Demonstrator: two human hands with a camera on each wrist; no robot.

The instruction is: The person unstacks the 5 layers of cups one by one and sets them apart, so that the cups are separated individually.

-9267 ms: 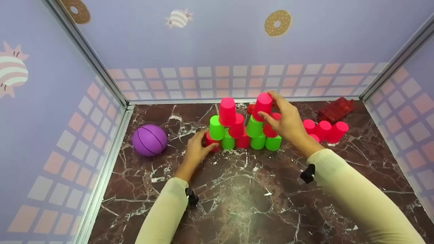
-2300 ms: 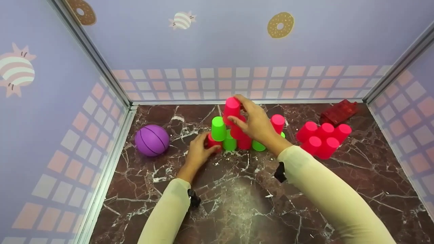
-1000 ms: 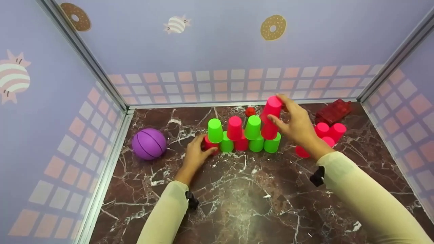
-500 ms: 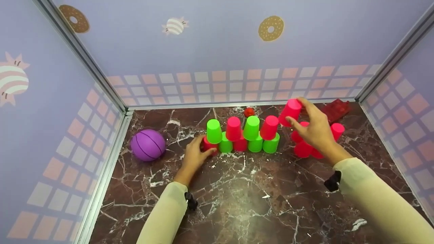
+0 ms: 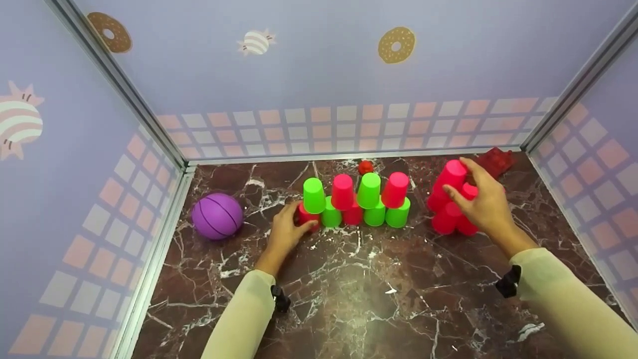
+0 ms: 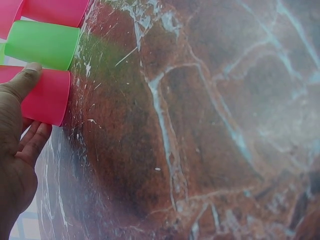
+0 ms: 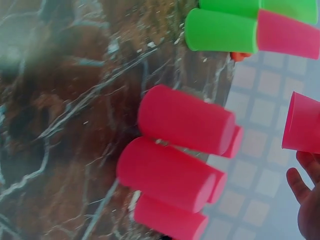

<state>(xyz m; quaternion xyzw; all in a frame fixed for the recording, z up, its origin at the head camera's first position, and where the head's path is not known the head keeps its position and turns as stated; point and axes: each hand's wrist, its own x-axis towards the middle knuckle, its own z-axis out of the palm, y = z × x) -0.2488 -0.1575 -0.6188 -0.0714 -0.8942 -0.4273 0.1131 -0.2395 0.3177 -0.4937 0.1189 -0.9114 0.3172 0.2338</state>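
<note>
A two-level wall of upside-down cups stands in the middle. Its upper level alternates green cups point(image 5: 313, 195) and pink cups point(image 5: 396, 189); green and pink ones form the bottom. My left hand point(image 5: 286, 229) holds the leftmost bottom pink cup point(image 6: 47, 97), thumb on the near side and fingers behind, as the left wrist view shows. My right hand point(image 5: 486, 202) grips another upside-down pink cup point(image 5: 452, 174) between thumb and fingers. That cup is raised over a cluster of pink cups point(image 7: 170, 172) at the right, and apart from them in the right wrist view.
A purple ball point(image 5: 218, 216) sits at the left. Behind the wall lies a small red object point(image 5: 366, 167), and a dark red blocky item point(image 5: 496, 160) rests in the back right corner. Patterned panels point(image 5: 319, 75) enclose the marbled surface point(image 5: 349, 299) at the back and sides.
My right hand has carried the pink cup rightward from the wall to the cluster. Two third-level pink cups seen earlier are off the wall. My left hand stays in place.
</note>
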